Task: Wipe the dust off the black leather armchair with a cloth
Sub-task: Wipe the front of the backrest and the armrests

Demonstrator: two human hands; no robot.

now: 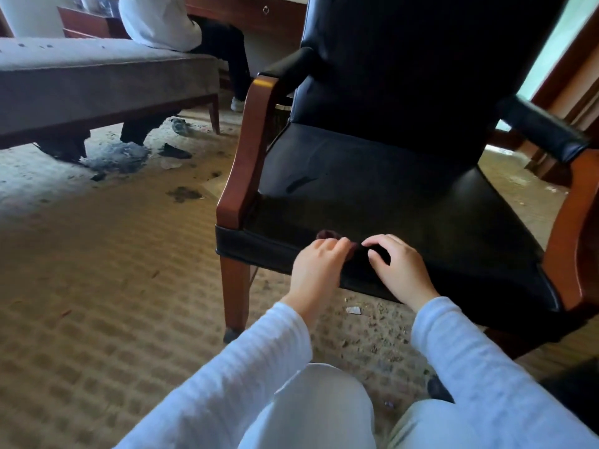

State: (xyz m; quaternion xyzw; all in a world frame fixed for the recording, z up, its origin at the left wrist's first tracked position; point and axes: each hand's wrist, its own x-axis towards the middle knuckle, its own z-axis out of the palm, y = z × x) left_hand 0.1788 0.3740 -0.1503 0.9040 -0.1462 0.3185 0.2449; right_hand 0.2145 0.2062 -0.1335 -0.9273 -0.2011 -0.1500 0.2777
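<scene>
Cloth (329, 235) is bunching up at the front edge of the seat (389, 202) of the black leather armchair (405, 102), and I am holding it there with both hands. My left hand (319, 265) is curling its fingers over one end. My right hand (400, 270) is pinching the other end, thumb and forefinger bent round the dark fabric. I judge that I am gathering it into a pad before pushing it across the leather. It is a dark, maroon-tinged rag, soft and crumpled. Its outline is getting lost against the black upholstery, so I cannot tell how far it spreads.

I am working from low in front of the chair, knees in pale trousers (317, 409) at the bottom of the view, which is keeping the seat within easy reach. The seat leather is looking smooth and faintly glossy, with a dull dusty film and a few darker streaks toward its left side. The backrest (421, 43) is rising tall and padded, and the armrests (541, 128) are carrying black leather pads on reddish polished wooden frames (249, 150). Most of the wiping seems to me to be ahead. The patterned carpet (97, 286) around the legs is littered with grit.
</scene>
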